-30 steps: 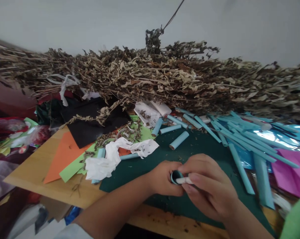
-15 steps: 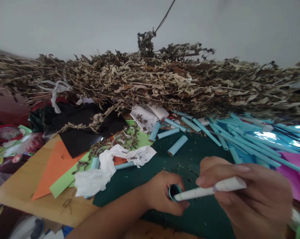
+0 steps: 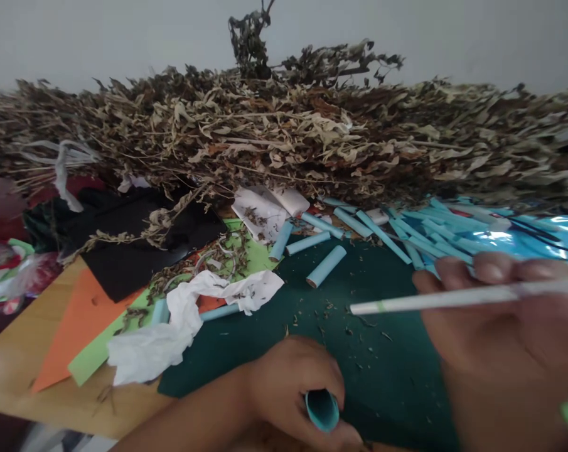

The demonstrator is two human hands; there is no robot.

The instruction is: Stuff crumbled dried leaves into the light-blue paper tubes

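Observation:
My left hand (image 3: pixel 295 389) is wrapped round a light-blue paper tube (image 3: pixel 322 411), its open end turned up toward me. In my right hand (image 3: pixel 495 320) lies a thin white paper stick (image 3: pixel 434 301) with a pale green mark near its tip. That tip points left and is apart from the tube. Both hands are over a dark green sheet (image 3: pixel 387 351), where crumbs of dried leaf are scattered. One short light-blue tube (image 3: pixel 326 266) lies on the sheet beyond my hands.
Dried leafy stems (image 3: pixel 265 132) are heaped along the back. Several light-blue tubes (image 3: pixel 382 235) lie before them. Left are crumpled white tissue (image 3: pixel 147 351), orange paper (image 3: pixel 71 333), green paper (image 3: pixel 88 367) and a black sheet (image 3: pixel 137 245). Shiny blue film (image 3: pixel 557 235) lies far right.
The white stick has come out of the tube's mouth, and my right hand has moved right and up with it. My left hand has lowered, tilting the tube's opening toward me.

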